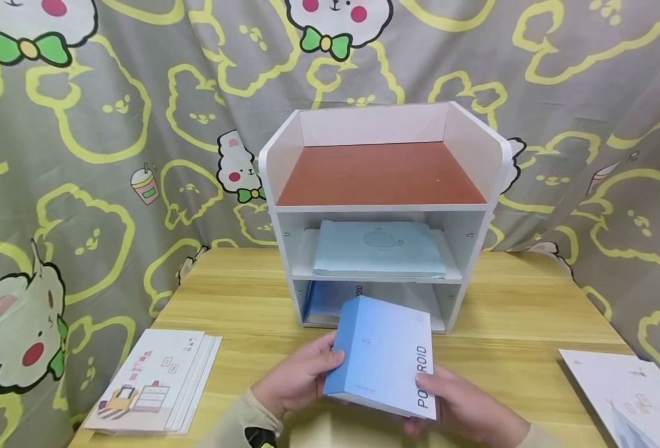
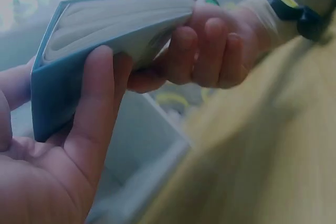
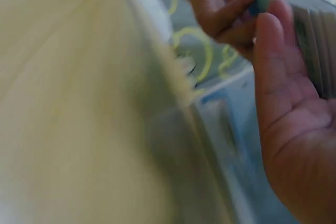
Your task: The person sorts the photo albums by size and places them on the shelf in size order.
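A thick blue photo album (image 1: 388, 354) with "POLAROID" lettering is held, tilted, over the front of the table. My left hand (image 1: 304, 373) grips its spine side, thumb on the blue spine. At the opposite edge my right hand (image 1: 464, 398) holds it, with the thumb on the cover and the fingers underneath. The left wrist view shows the album's page edges (image 2: 121, 24) between its covers. Just behind, the lowest compartment of a white shelf unit (image 1: 453, 305) holds a similar blue album (image 1: 330, 298) on its left side, partly hidden by the held one.
On the middle shelf lies a pale blue album (image 1: 380, 249) with a whale drawing. The unit's top board (image 1: 383, 174) is brown with raised sides. White booklets (image 1: 150, 379) are stacked at the table's left, and more white booklets (image 1: 627, 398) lie at the right. A patterned curtain (image 1: 111, 155) surrounds the table.
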### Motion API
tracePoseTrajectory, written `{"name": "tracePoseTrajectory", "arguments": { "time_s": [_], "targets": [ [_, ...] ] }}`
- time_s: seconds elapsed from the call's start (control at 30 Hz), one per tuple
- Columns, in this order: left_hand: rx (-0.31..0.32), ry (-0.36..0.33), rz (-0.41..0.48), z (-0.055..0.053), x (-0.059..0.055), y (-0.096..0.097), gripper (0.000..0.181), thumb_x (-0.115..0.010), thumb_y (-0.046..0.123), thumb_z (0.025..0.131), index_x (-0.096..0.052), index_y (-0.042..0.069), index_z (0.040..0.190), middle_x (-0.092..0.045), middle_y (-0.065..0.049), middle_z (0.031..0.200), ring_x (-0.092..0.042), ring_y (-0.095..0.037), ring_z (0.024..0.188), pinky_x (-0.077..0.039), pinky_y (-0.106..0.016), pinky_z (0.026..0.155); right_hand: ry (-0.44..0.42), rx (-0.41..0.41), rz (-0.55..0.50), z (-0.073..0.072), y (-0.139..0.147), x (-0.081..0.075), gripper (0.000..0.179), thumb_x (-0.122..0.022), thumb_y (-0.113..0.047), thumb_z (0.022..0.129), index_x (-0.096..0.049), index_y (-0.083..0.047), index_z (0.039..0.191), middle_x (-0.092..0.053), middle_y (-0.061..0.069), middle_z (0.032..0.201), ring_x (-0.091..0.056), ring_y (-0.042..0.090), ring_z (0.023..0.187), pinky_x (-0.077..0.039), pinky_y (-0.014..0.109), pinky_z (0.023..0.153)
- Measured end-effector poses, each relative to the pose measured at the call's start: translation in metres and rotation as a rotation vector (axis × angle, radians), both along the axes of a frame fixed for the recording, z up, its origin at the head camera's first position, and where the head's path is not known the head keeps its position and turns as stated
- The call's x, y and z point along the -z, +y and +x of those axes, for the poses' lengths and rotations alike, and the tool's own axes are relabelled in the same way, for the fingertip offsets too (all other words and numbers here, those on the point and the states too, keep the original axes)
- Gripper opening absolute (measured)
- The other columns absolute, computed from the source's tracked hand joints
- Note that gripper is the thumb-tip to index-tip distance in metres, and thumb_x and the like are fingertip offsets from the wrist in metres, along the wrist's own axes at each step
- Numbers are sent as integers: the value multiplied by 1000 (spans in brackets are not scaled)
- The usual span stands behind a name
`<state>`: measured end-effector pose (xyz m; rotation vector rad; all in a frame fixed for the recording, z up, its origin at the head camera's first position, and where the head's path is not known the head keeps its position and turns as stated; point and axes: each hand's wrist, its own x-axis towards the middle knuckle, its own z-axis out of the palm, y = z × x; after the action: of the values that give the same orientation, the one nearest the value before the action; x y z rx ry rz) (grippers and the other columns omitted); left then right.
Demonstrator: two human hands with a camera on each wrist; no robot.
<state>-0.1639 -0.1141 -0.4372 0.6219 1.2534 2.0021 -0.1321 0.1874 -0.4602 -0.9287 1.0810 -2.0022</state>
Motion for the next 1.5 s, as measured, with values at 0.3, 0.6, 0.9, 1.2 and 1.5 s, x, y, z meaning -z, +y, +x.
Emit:
{"name": "tracePoseTrajectory", "arguments": {
  "time_s": [0.3, 0.6, 0.9, 1.2, 1.5],
  "targets": [
    [12, 132, 220, 2, -72, -12, 47, -29, 18, 112, -24, 3, 157, -67, -13, 123, -70, -18, 97, -60, -29, 74, 176, 36, -149, -11, -22, -77, 44, -21, -6, 110, -38, 2, 150, -69, 18, 119, -71, 23, 98, -60, 35, 82],
    [-11, 207, 451, -3, -114, -15, 44, -25, 24, 113, -38, 5, 151, -67, -12, 123, -70, -17, 98, -60, -31, 79, 231, 185, -194, -25, -50, -132, 42, -31, -24, 113, -51, -2, 142, -72, 9, 110, -71, 17, 92, -60, 31, 75],
    [13, 223, 575, -18, -127, -18, 52, -20, 33, 113, -39, 6, 153, -67, -15, 129, -68, -31, 112, -60, -30, 79, 183, 173, -336, -48, -77, -153, 53, -30, -42, 111, -48, -4, 143, -74, 9, 104, -72, 16, 89, -60, 29, 77],
    [-19, 99, 759, -34, -134, -14, 49, -26, 35, 113, -45, 3, 144, -63, -21, 129, -66, -34, 114, -60, -29, 81, 166, 231, -331, -66, -99, -164, 55, -25, -46, 110, -45, -10, 146, -71, 11, 96, -71, 18, 82, -60, 30, 74],
    [-38, 80, 793, -46, -132, -22, 55, -19, 37, 113, -45, 0, 144, -61, -24, 133, -64, -39, 117, -59, -32, 83, 388, 751, 18, -60, -100, -155, 37, -38, -32, 112, -54, -5, 130, -68, 12, 93, -68, 23, 76, -60, 38, 73]
  ]
}}
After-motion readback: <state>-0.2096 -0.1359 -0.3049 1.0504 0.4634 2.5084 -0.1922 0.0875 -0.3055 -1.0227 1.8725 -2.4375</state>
